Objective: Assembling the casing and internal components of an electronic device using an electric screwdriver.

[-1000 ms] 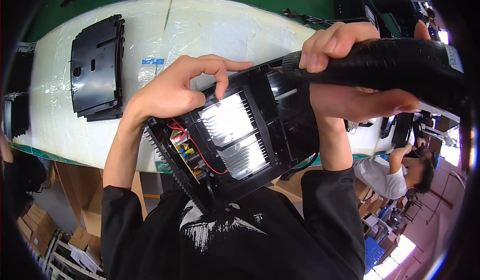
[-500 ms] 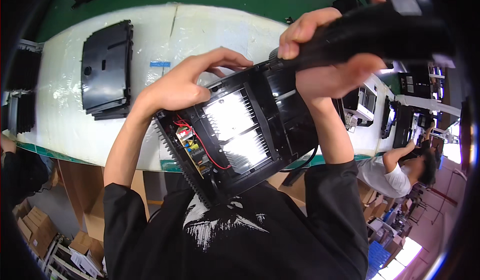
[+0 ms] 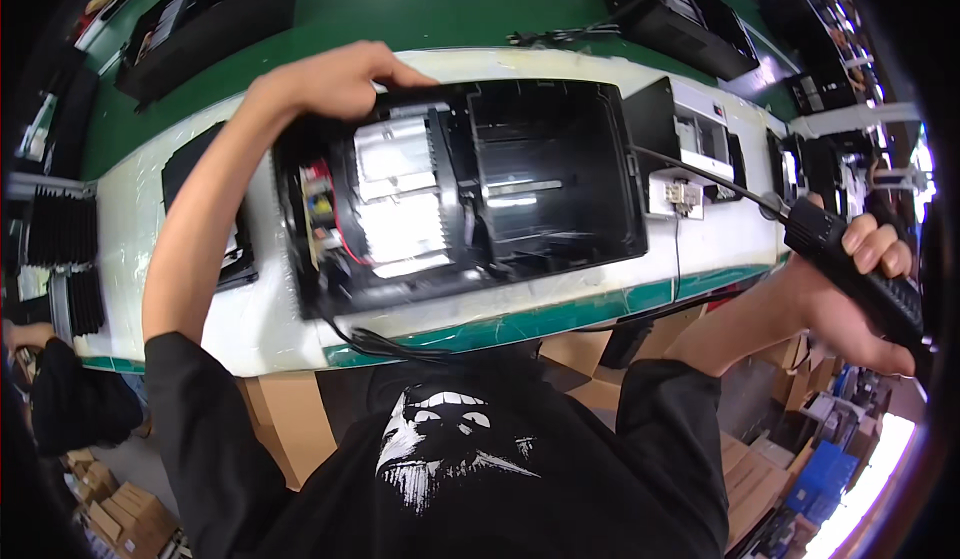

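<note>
Black casing (image 3: 545, 224) spans mid-frame, long axis rising slightly rightward. Your left hand (image 3: 335, 81) grips its upper edge; right hand (image 3: 832, 307) clasps a left-pointing screwdriver (image 3: 825, 233)

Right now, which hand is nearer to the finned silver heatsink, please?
Left. The left hand is just beyond the heatsink; the right hand, holding a black screwdriver, is far to its right.

Light bright and even over the worktop (image 3: 125, 259); film on its left end throws small glints. Metal plates (image 3: 400, 234) inside the black housing (image 3: 560, 224) burn out to white, while the housing's floor stays dark, crossed by one pale streak. Beyond the worktop's near right corner, a bright patch (image 3: 862, 491) is blown out. Housing's left end slightly smeared. Fisheye bows the worktop's long edges; picture corners fall to black.
</note>
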Available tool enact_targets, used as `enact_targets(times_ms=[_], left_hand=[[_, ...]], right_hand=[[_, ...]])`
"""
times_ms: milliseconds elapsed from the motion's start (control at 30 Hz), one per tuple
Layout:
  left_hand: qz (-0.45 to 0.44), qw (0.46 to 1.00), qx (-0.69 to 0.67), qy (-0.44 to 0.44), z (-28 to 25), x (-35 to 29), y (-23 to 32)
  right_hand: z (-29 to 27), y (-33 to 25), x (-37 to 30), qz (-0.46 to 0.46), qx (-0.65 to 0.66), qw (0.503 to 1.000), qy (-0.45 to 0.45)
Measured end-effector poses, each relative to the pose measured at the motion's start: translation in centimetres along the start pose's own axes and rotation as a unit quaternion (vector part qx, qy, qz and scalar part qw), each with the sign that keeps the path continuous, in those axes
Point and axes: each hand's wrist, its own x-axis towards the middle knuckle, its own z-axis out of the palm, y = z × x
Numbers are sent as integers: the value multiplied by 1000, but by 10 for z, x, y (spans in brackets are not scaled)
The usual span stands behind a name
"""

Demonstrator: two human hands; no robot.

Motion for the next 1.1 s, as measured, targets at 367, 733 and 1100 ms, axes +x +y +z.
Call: enact_targets(times_ms=[367, 733, 1100], left_hand=[[87, 989, 122, 7, -2, 164, 1], [203, 965, 93, 140, 140, 30, 116], [61, 960, 159, 223, 222, 11, 139]], right_hand=[[-89, -14, -90, -85, -296, 903, 299], [-86, 6, -95, -34, -257, 935, 243], [-81, 95, 15, 174, -341, 907, 174]])
